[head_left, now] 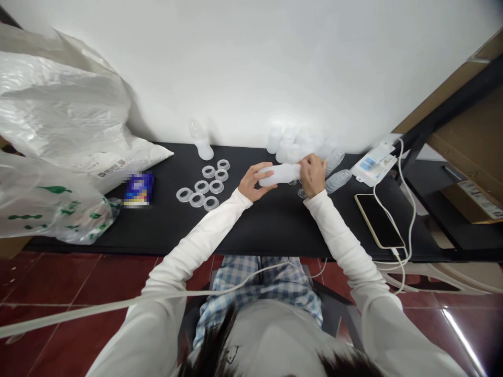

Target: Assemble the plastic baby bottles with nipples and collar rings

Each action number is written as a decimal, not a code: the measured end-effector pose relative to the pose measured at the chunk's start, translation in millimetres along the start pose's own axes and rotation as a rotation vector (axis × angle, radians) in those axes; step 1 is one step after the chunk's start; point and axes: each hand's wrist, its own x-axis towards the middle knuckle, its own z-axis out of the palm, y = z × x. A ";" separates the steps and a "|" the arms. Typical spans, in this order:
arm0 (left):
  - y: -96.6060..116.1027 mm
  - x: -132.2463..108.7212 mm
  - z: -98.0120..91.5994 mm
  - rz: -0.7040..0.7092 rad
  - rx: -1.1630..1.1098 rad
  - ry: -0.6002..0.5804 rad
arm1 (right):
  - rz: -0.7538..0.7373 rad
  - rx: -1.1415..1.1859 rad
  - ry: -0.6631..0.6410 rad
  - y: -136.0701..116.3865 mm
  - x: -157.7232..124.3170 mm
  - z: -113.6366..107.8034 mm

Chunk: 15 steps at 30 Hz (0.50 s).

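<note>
A milky-white plastic baby bottle lies sideways in the air above the black table, between my two hands. Its base end is in my left hand, fingers and thumb wrapped around it. My right hand is closed on the neck end, and whatever part sits there is hidden by the fingers. Several white collar rings are laid out in loose rows left of my hands. Behind my hands, more milky bottles stand in a cluster by the wall. Clear dome caps lie close to my right hand.
One bottle with a clear dome stands at the table's back. A blue packet and big plastic bags crowd the left. At right lie a phone on a white cable, a white power strip-like box and cardboard.
</note>
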 end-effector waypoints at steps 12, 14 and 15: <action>-7.4 -3.7 3.0 -0.338 -0.127 0.329 | 0.321 -0.314 0.145 51.7 31.9 -59.0; -7.4 -3.1 3.2 -0.397 -0.168 0.346 | 0.303 -0.316 0.204 49.4 32.5 -62.9; -7.2 -2.8 3.2 -0.422 -0.193 0.361 | 0.298 -0.320 0.255 45.4 33.0 -65.3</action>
